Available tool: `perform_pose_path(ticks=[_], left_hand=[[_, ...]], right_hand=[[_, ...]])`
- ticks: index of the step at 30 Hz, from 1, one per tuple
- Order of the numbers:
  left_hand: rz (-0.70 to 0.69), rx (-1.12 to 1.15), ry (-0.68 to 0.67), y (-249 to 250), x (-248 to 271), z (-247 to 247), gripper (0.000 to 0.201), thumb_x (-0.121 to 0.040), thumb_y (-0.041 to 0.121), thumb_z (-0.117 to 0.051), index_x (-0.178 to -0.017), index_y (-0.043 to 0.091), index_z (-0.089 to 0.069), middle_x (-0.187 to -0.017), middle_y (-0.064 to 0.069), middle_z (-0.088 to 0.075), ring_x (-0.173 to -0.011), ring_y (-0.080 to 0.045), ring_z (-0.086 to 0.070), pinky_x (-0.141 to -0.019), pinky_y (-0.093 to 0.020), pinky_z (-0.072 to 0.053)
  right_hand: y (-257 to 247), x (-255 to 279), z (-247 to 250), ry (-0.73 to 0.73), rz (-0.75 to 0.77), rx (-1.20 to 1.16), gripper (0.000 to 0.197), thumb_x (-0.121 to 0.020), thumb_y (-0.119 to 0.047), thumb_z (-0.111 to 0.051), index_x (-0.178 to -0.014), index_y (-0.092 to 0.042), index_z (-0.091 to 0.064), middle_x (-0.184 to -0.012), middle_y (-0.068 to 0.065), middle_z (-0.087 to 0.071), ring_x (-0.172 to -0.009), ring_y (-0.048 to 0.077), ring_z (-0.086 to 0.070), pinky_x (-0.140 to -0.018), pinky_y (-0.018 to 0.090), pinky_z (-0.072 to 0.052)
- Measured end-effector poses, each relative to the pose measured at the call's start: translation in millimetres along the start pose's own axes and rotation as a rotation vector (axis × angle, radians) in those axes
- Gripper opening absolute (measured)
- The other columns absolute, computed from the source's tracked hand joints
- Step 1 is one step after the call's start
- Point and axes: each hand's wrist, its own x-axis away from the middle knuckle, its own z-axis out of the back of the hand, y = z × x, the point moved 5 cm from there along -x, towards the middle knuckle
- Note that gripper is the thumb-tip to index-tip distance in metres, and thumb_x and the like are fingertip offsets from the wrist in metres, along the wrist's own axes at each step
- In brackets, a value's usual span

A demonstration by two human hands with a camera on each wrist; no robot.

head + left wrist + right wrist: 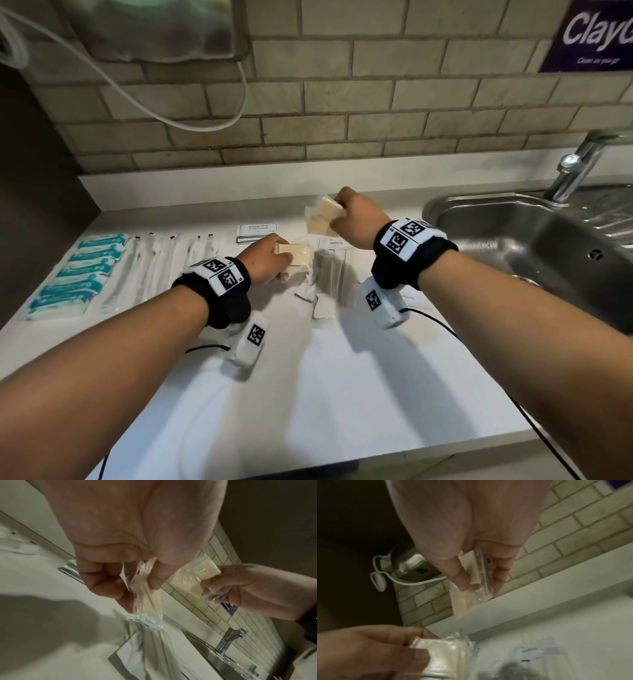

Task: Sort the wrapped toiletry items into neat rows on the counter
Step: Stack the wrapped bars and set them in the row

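My left hand point(274, 262) pinches a cream soap bar in clear wrap point(297, 257) just above the white counter point(342, 394); the left wrist view shows thumb and fingers closed on the same wrapped soap point(147, 599). My right hand point(356, 219) holds up two more wrapped soap bars point(322, 219), higher and farther back, also seen as wrapped soaps point(474, 574). Below the hands lies a loose heap of clear-wrapped packets point(329, 281). A row of teal-and-white packets point(78, 274) and a row of long clear-wrapped sticks point(154, 263) lie at the left.
A shampoo sachet point(257, 233) lies near the back. The steel sink point(548, 246) with its tap point(579, 164) is at the right. A tiled wall point(342, 113) backs the counter, and a dark panel point(34, 205) closes the left side. Cables trail from my wrist units.
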Motion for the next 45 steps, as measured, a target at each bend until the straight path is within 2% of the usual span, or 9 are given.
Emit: perform_pose_path(ticks=[3, 7, 14, 18, 22, 28, 35, 40, 45], left_hand=[[0.03, 0.147, 0.016, -6, 3, 8, 0.025, -0.1, 0.019, -0.048, -0.124, 0.015, -0.047, -0.107, -0.015, -0.068, -0.077, -0.028, -0.07, -0.055, -0.027, -0.046], [0.036, 0.395, 0.024, -8, 15, 26, 0.023, -0.1, 0.014, -0.049, -0.122, 0.02, -0.048, -0.111, -0.016, -0.063, -0.07, -0.028, -0.073, -0.053, -0.031, -0.058], [0.017, 0.421, -0.054, -12, 33, 39, 0.024, -0.1, 0.021, -0.046, -0.122, 0.013, -0.051, -0.105, -0.015, -0.061, -0.071, -0.027, -0.064, -0.058, -0.033, -0.05], [-0.015, 0.18, -0.132, -24, 40, 35, 0.039, -0.092, 0.032, -0.062, -0.124, 0.016, -0.044, -0.107, -0.013, -0.063, -0.079, -0.027, -0.065, -0.054, -0.03, -0.051], [-0.051, 0.077, -0.172, -45, 46, 31, 0.026, -0.094, 0.02, -0.061, -0.114, 0.011, -0.047, -0.096, -0.017, -0.061, -0.076, -0.03, -0.062, -0.068, -0.05, -0.054], [-0.112, -0.217, -0.215, -65, 56, 24, 0.041, -0.088, 0.026, -0.068, -0.121, 0.021, -0.045, -0.108, -0.002, -0.063, -0.094, -0.022, -0.061, -0.082, -0.032, -0.049], [-0.185, -0.632, -0.163, -62, 55, 29, 0.037, -0.081, 0.038, -0.069, -0.114, 0.025, -0.057, -0.105, 0.002, -0.057, -0.096, -0.021, -0.058, -0.08, -0.03, -0.044], [-0.126, -0.656, -0.186, -70, 53, 13, 0.043, -0.08, 0.033, -0.07, -0.118, 0.021, -0.051, -0.106, 0.001, -0.052, -0.093, -0.021, -0.056, -0.083, -0.034, -0.047], [-0.098, -0.649, -0.196, -68, 54, 9, 0.037, -0.087, 0.027, -0.062, -0.119, 0.014, -0.049, -0.113, -0.004, -0.047, -0.094, -0.022, -0.054, -0.084, -0.033, -0.044]], right_hand=[[-19, 2, -16, -0.109, 0.063, -0.107, 0.029, -0.083, -0.003, -0.064, -0.103, -0.013, -0.044, -0.101, 0.01, -0.059, -0.085, 0.024, -0.057, -0.058, 0.025, -0.044], [-20, 1, -40, -0.207, 0.078, -0.072, 0.034, -0.077, -0.003, -0.073, -0.094, -0.016, -0.047, -0.093, 0.005, -0.06, -0.082, 0.021, -0.054, -0.069, 0.029, -0.044], [-34, -2, -61, -0.16, 0.103, -0.137, 0.045, -0.068, -0.005, -0.083, -0.093, -0.017, -0.048, -0.088, -0.001, -0.055, -0.069, 0.014, -0.048, -0.056, 0.019, -0.037], [-53, 3, -79, -0.117, 0.148, -0.069, 0.063, -0.063, -0.011, -0.088, -0.111, -0.013, -0.047, -0.107, 0.003, -0.047, -0.08, 0.017, -0.048, -0.065, 0.021, -0.039], [-60, 17, -100, -0.306, 0.181, 0.093, 0.085, -0.064, -0.023, -0.088, -0.135, -0.017, -0.043, -0.13, 0.004, -0.048, -0.099, 0.018, -0.053, -0.081, 0.024, -0.039], [-59, 40, -120, -0.533, 0.155, 0.398, 0.026, -0.077, -0.028, -0.074, -0.096, -0.023, -0.056, -0.09, -0.001, -0.058, -0.083, 0.021, -0.055, -0.062, 0.026, -0.04], [-59, 42, -138, -0.507, 0.135, 0.433, 0.04, -0.076, -0.026, -0.074, -0.11, -0.017, -0.055, -0.096, 0.001, -0.059, -0.084, 0.022, -0.054, -0.07, 0.028, -0.04], [-57, 46, -149, -0.527, 0.13, 0.403, 0.055, -0.07, -0.023, -0.078, -0.119, -0.015, -0.053, -0.11, 0.005, -0.06, -0.094, 0.024, -0.059, -0.073, 0.029, -0.044], [-56, 46, -149, -0.548, 0.124, 0.399, 0.035, -0.076, -0.023, -0.071, -0.108, -0.014, -0.059, -0.092, 0.0, -0.058, -0.083, 0.021, -0.055, -0.068, 0.028, -0.041]])
